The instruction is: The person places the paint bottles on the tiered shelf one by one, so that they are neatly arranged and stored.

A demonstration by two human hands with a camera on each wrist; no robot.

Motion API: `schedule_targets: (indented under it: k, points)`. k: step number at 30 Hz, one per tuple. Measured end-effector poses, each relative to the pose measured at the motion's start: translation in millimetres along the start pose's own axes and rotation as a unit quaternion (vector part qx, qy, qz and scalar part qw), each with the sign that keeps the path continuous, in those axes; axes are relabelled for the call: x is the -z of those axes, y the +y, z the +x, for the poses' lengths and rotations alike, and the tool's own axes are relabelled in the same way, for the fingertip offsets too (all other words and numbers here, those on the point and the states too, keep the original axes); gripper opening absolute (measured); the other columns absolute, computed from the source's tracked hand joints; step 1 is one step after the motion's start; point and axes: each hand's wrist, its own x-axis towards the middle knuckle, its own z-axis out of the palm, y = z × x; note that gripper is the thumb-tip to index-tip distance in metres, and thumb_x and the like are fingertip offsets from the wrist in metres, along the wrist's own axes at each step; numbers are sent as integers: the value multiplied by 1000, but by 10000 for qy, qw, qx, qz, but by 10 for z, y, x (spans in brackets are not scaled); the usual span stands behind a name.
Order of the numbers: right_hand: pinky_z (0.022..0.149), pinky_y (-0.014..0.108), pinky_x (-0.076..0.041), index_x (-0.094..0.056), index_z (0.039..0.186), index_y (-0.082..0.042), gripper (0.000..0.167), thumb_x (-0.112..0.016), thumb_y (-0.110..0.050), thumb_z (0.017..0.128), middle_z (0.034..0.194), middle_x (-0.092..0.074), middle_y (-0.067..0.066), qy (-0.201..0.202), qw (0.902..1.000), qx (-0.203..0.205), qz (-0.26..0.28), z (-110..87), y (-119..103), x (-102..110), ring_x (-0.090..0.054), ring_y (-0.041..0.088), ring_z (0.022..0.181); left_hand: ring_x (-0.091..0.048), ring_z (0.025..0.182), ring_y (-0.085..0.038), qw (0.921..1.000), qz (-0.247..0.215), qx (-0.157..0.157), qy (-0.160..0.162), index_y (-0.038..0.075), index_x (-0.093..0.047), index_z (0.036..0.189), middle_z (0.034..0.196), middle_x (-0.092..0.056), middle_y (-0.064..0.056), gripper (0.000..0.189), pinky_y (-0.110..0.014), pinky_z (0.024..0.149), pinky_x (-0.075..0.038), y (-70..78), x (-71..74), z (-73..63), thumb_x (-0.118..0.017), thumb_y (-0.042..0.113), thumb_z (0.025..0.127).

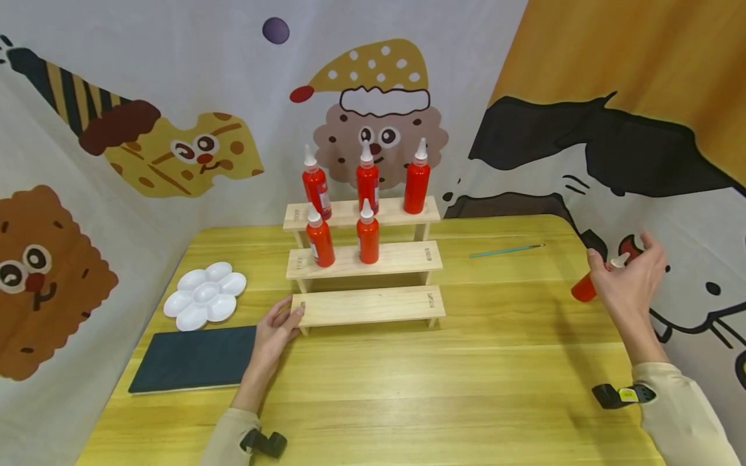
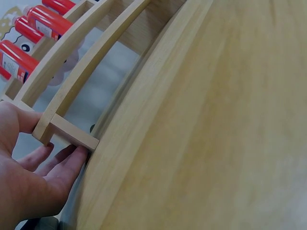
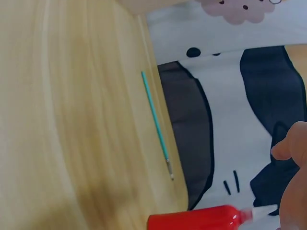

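A three-step wooden rack stands mid-table. My left hand holds the left end of its lowest step, with the thumb over the board and the fingers at the leg. Red squeeze bottles with white nozzles stand above: three, including the right one, on the top step, and two, including one, on the middle step. At the far right my right hand is beside another red bottle, its thumb and fingers spread apart. In the right wrist view the thumb stands apart from that bottle.
A white flower-shaped palette lies at the left, behind a dark flat board. A thin teal paintbrush rests near the table's back edge, right of the rack. Printed cloth hangs behind and beside the table.
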Motion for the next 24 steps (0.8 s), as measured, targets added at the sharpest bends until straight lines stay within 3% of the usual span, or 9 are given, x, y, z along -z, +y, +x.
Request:
schedule_targets:
  k: [9, 14, 19, 24]
  points:
    - [127, 52, -15, -7, 161, -10, 85, -59, -33, 98, 167, -12, 17, -237, 9993, -279, 45, 31, 266, -56, -17, 37, 153, -61, 118, -16, 10000, 11, -10, -19, 17, -44, 154, 149, -51, -20, 61, -19, 84, -54, 3, 1, 1, -68, 29, 100]
    - [126, 53, -17, -8, 159, -8, 84, -59, -31, 97, 166, -15, 19, -294, 9986, -425, 84, 45, 362, -115, -19, 38, 151, -60, 121, -20, 10000, -2, -16, 13, 16, -44, 154, 149, -52, -20, 60, -19, 83, -55, -6, -3, 9, -67, 28, 100]
    - [123, 54, -24, -9, 160, -6, 84, -60, -29, 98, 163, -19, 22, -442, 9975, -553, 69, 63, 424, -175, -23, 39, 148, -59, 119, -16, 10000, -12, -12, 24, 16, -44, 154, 149, -51, -20, 60, -18, 82, -54, -9, -3, 3, -67, 27, 100]
    - [119, 58, -30, -9, 159, -4, 82, -58, -31, 99, 161, -25, 26, -675, 9945, -793, 110, 71, 478, -213, -29, 43, 147, -62, 108, -6, 10000, -38, -34, 47, 16, -45, 153, 148, -53, -20, 60, -18, 81, -55, -10, -10, -2, -68, 27, 99]
